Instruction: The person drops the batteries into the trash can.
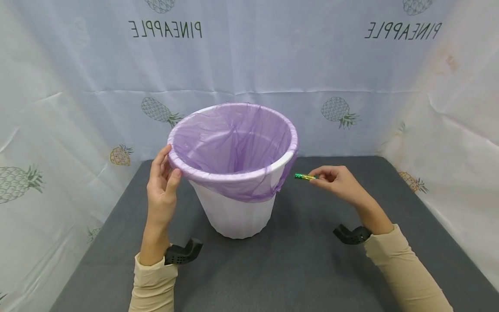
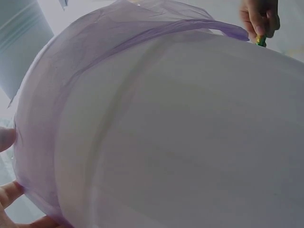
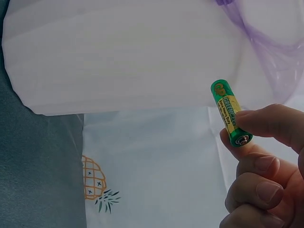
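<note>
A white trash bin (image 1: 234,212) stands on the dark table, lined with a thin purple bag (image 1: 234,138) folded over its rim. My left hand (image 1: 161,195) holds the bin's rim at the left, thumb towards the front and fingers along the outer side. In the left wrist view, fingertips (image 2: 10,194) touch the bag-covered edge. To the right of the bin, my right hand (image 1: 339,184) pinches a small green and yellow battery (image 3: 227,111) between thumb and finger. The battery is outside the bin, apart from it, its far end pointing towards the bin.
The dark table (image 1: 253,277) extends around the bin and under both forearms. Cloth printed with pineapples (image 1: 249,65) hangs behind and at both sides. Each wrist carries a black camera mount, such as the left mount (image 1: 183,253). A loose flap of bag hangs at the bin's right.
</note>
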The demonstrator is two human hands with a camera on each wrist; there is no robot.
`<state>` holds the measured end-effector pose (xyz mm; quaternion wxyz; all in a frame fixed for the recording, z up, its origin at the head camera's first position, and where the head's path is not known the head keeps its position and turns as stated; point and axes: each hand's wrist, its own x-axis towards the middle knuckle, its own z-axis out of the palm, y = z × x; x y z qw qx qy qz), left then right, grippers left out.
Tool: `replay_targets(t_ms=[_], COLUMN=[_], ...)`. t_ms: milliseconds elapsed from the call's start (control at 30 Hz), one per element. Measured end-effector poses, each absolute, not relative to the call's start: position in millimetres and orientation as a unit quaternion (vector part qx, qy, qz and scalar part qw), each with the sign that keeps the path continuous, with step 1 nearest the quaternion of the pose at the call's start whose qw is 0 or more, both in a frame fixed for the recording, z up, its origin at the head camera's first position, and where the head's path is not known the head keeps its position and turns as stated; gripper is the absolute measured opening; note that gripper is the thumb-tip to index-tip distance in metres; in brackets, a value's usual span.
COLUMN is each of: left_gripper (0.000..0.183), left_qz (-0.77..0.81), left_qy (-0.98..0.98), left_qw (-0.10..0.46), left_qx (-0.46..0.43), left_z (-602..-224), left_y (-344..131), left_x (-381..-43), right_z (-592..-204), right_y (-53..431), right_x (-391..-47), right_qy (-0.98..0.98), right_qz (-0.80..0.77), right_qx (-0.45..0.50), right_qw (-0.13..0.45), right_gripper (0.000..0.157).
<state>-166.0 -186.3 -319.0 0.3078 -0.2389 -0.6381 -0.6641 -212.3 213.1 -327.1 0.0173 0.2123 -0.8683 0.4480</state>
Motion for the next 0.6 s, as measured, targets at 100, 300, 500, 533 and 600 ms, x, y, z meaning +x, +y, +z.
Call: replay_targets(t_ms=[100, 300, 500, 533, 600], left_gripper=[0.051, 0.051, 0.051, 0.051, 0.051], left_qz=[-0.664, -0.663, -0.661, -0.661, -0.662], left_qy=[-0.637, -0.635, -0.636, -0.635, -0.635], left_qw=[0.308, 0.313, 0.317, 0.317, 0.315], left_qx=[-0.241, -0.243, -0.242, -0.243, -0.242], left_z=[-319.9, -320.4, -320.0, -320.0, -319.6], left_y=[-186.0, -185.1, -185.0, -185.1, -185.0], left_x=[-166.4, -167.1, -166.9, -166.9, -166.5], right_z=[-325.0, -317.3, -308.2, -306.9, -304.2], right_y=[214.2, 215.4, 216.4, 216.8, 217.6], right_x=[-211.8, -210.5, -208.6, -208.3, -207.2], right_qy=[-0.87, -0.871, -0.87, -0.869, -0.867], right_qz=[0.444, 0.437, 0.435, 0.437, 0.439], right_qx=[0.213, 0.224, 0.23, 0.23, 0.232], right_qw=[0.024, 0.035, 0.038, 0.038, 0.038], right_gripper=[0.018, 0.017, 0.016, 0.016, 0.016])
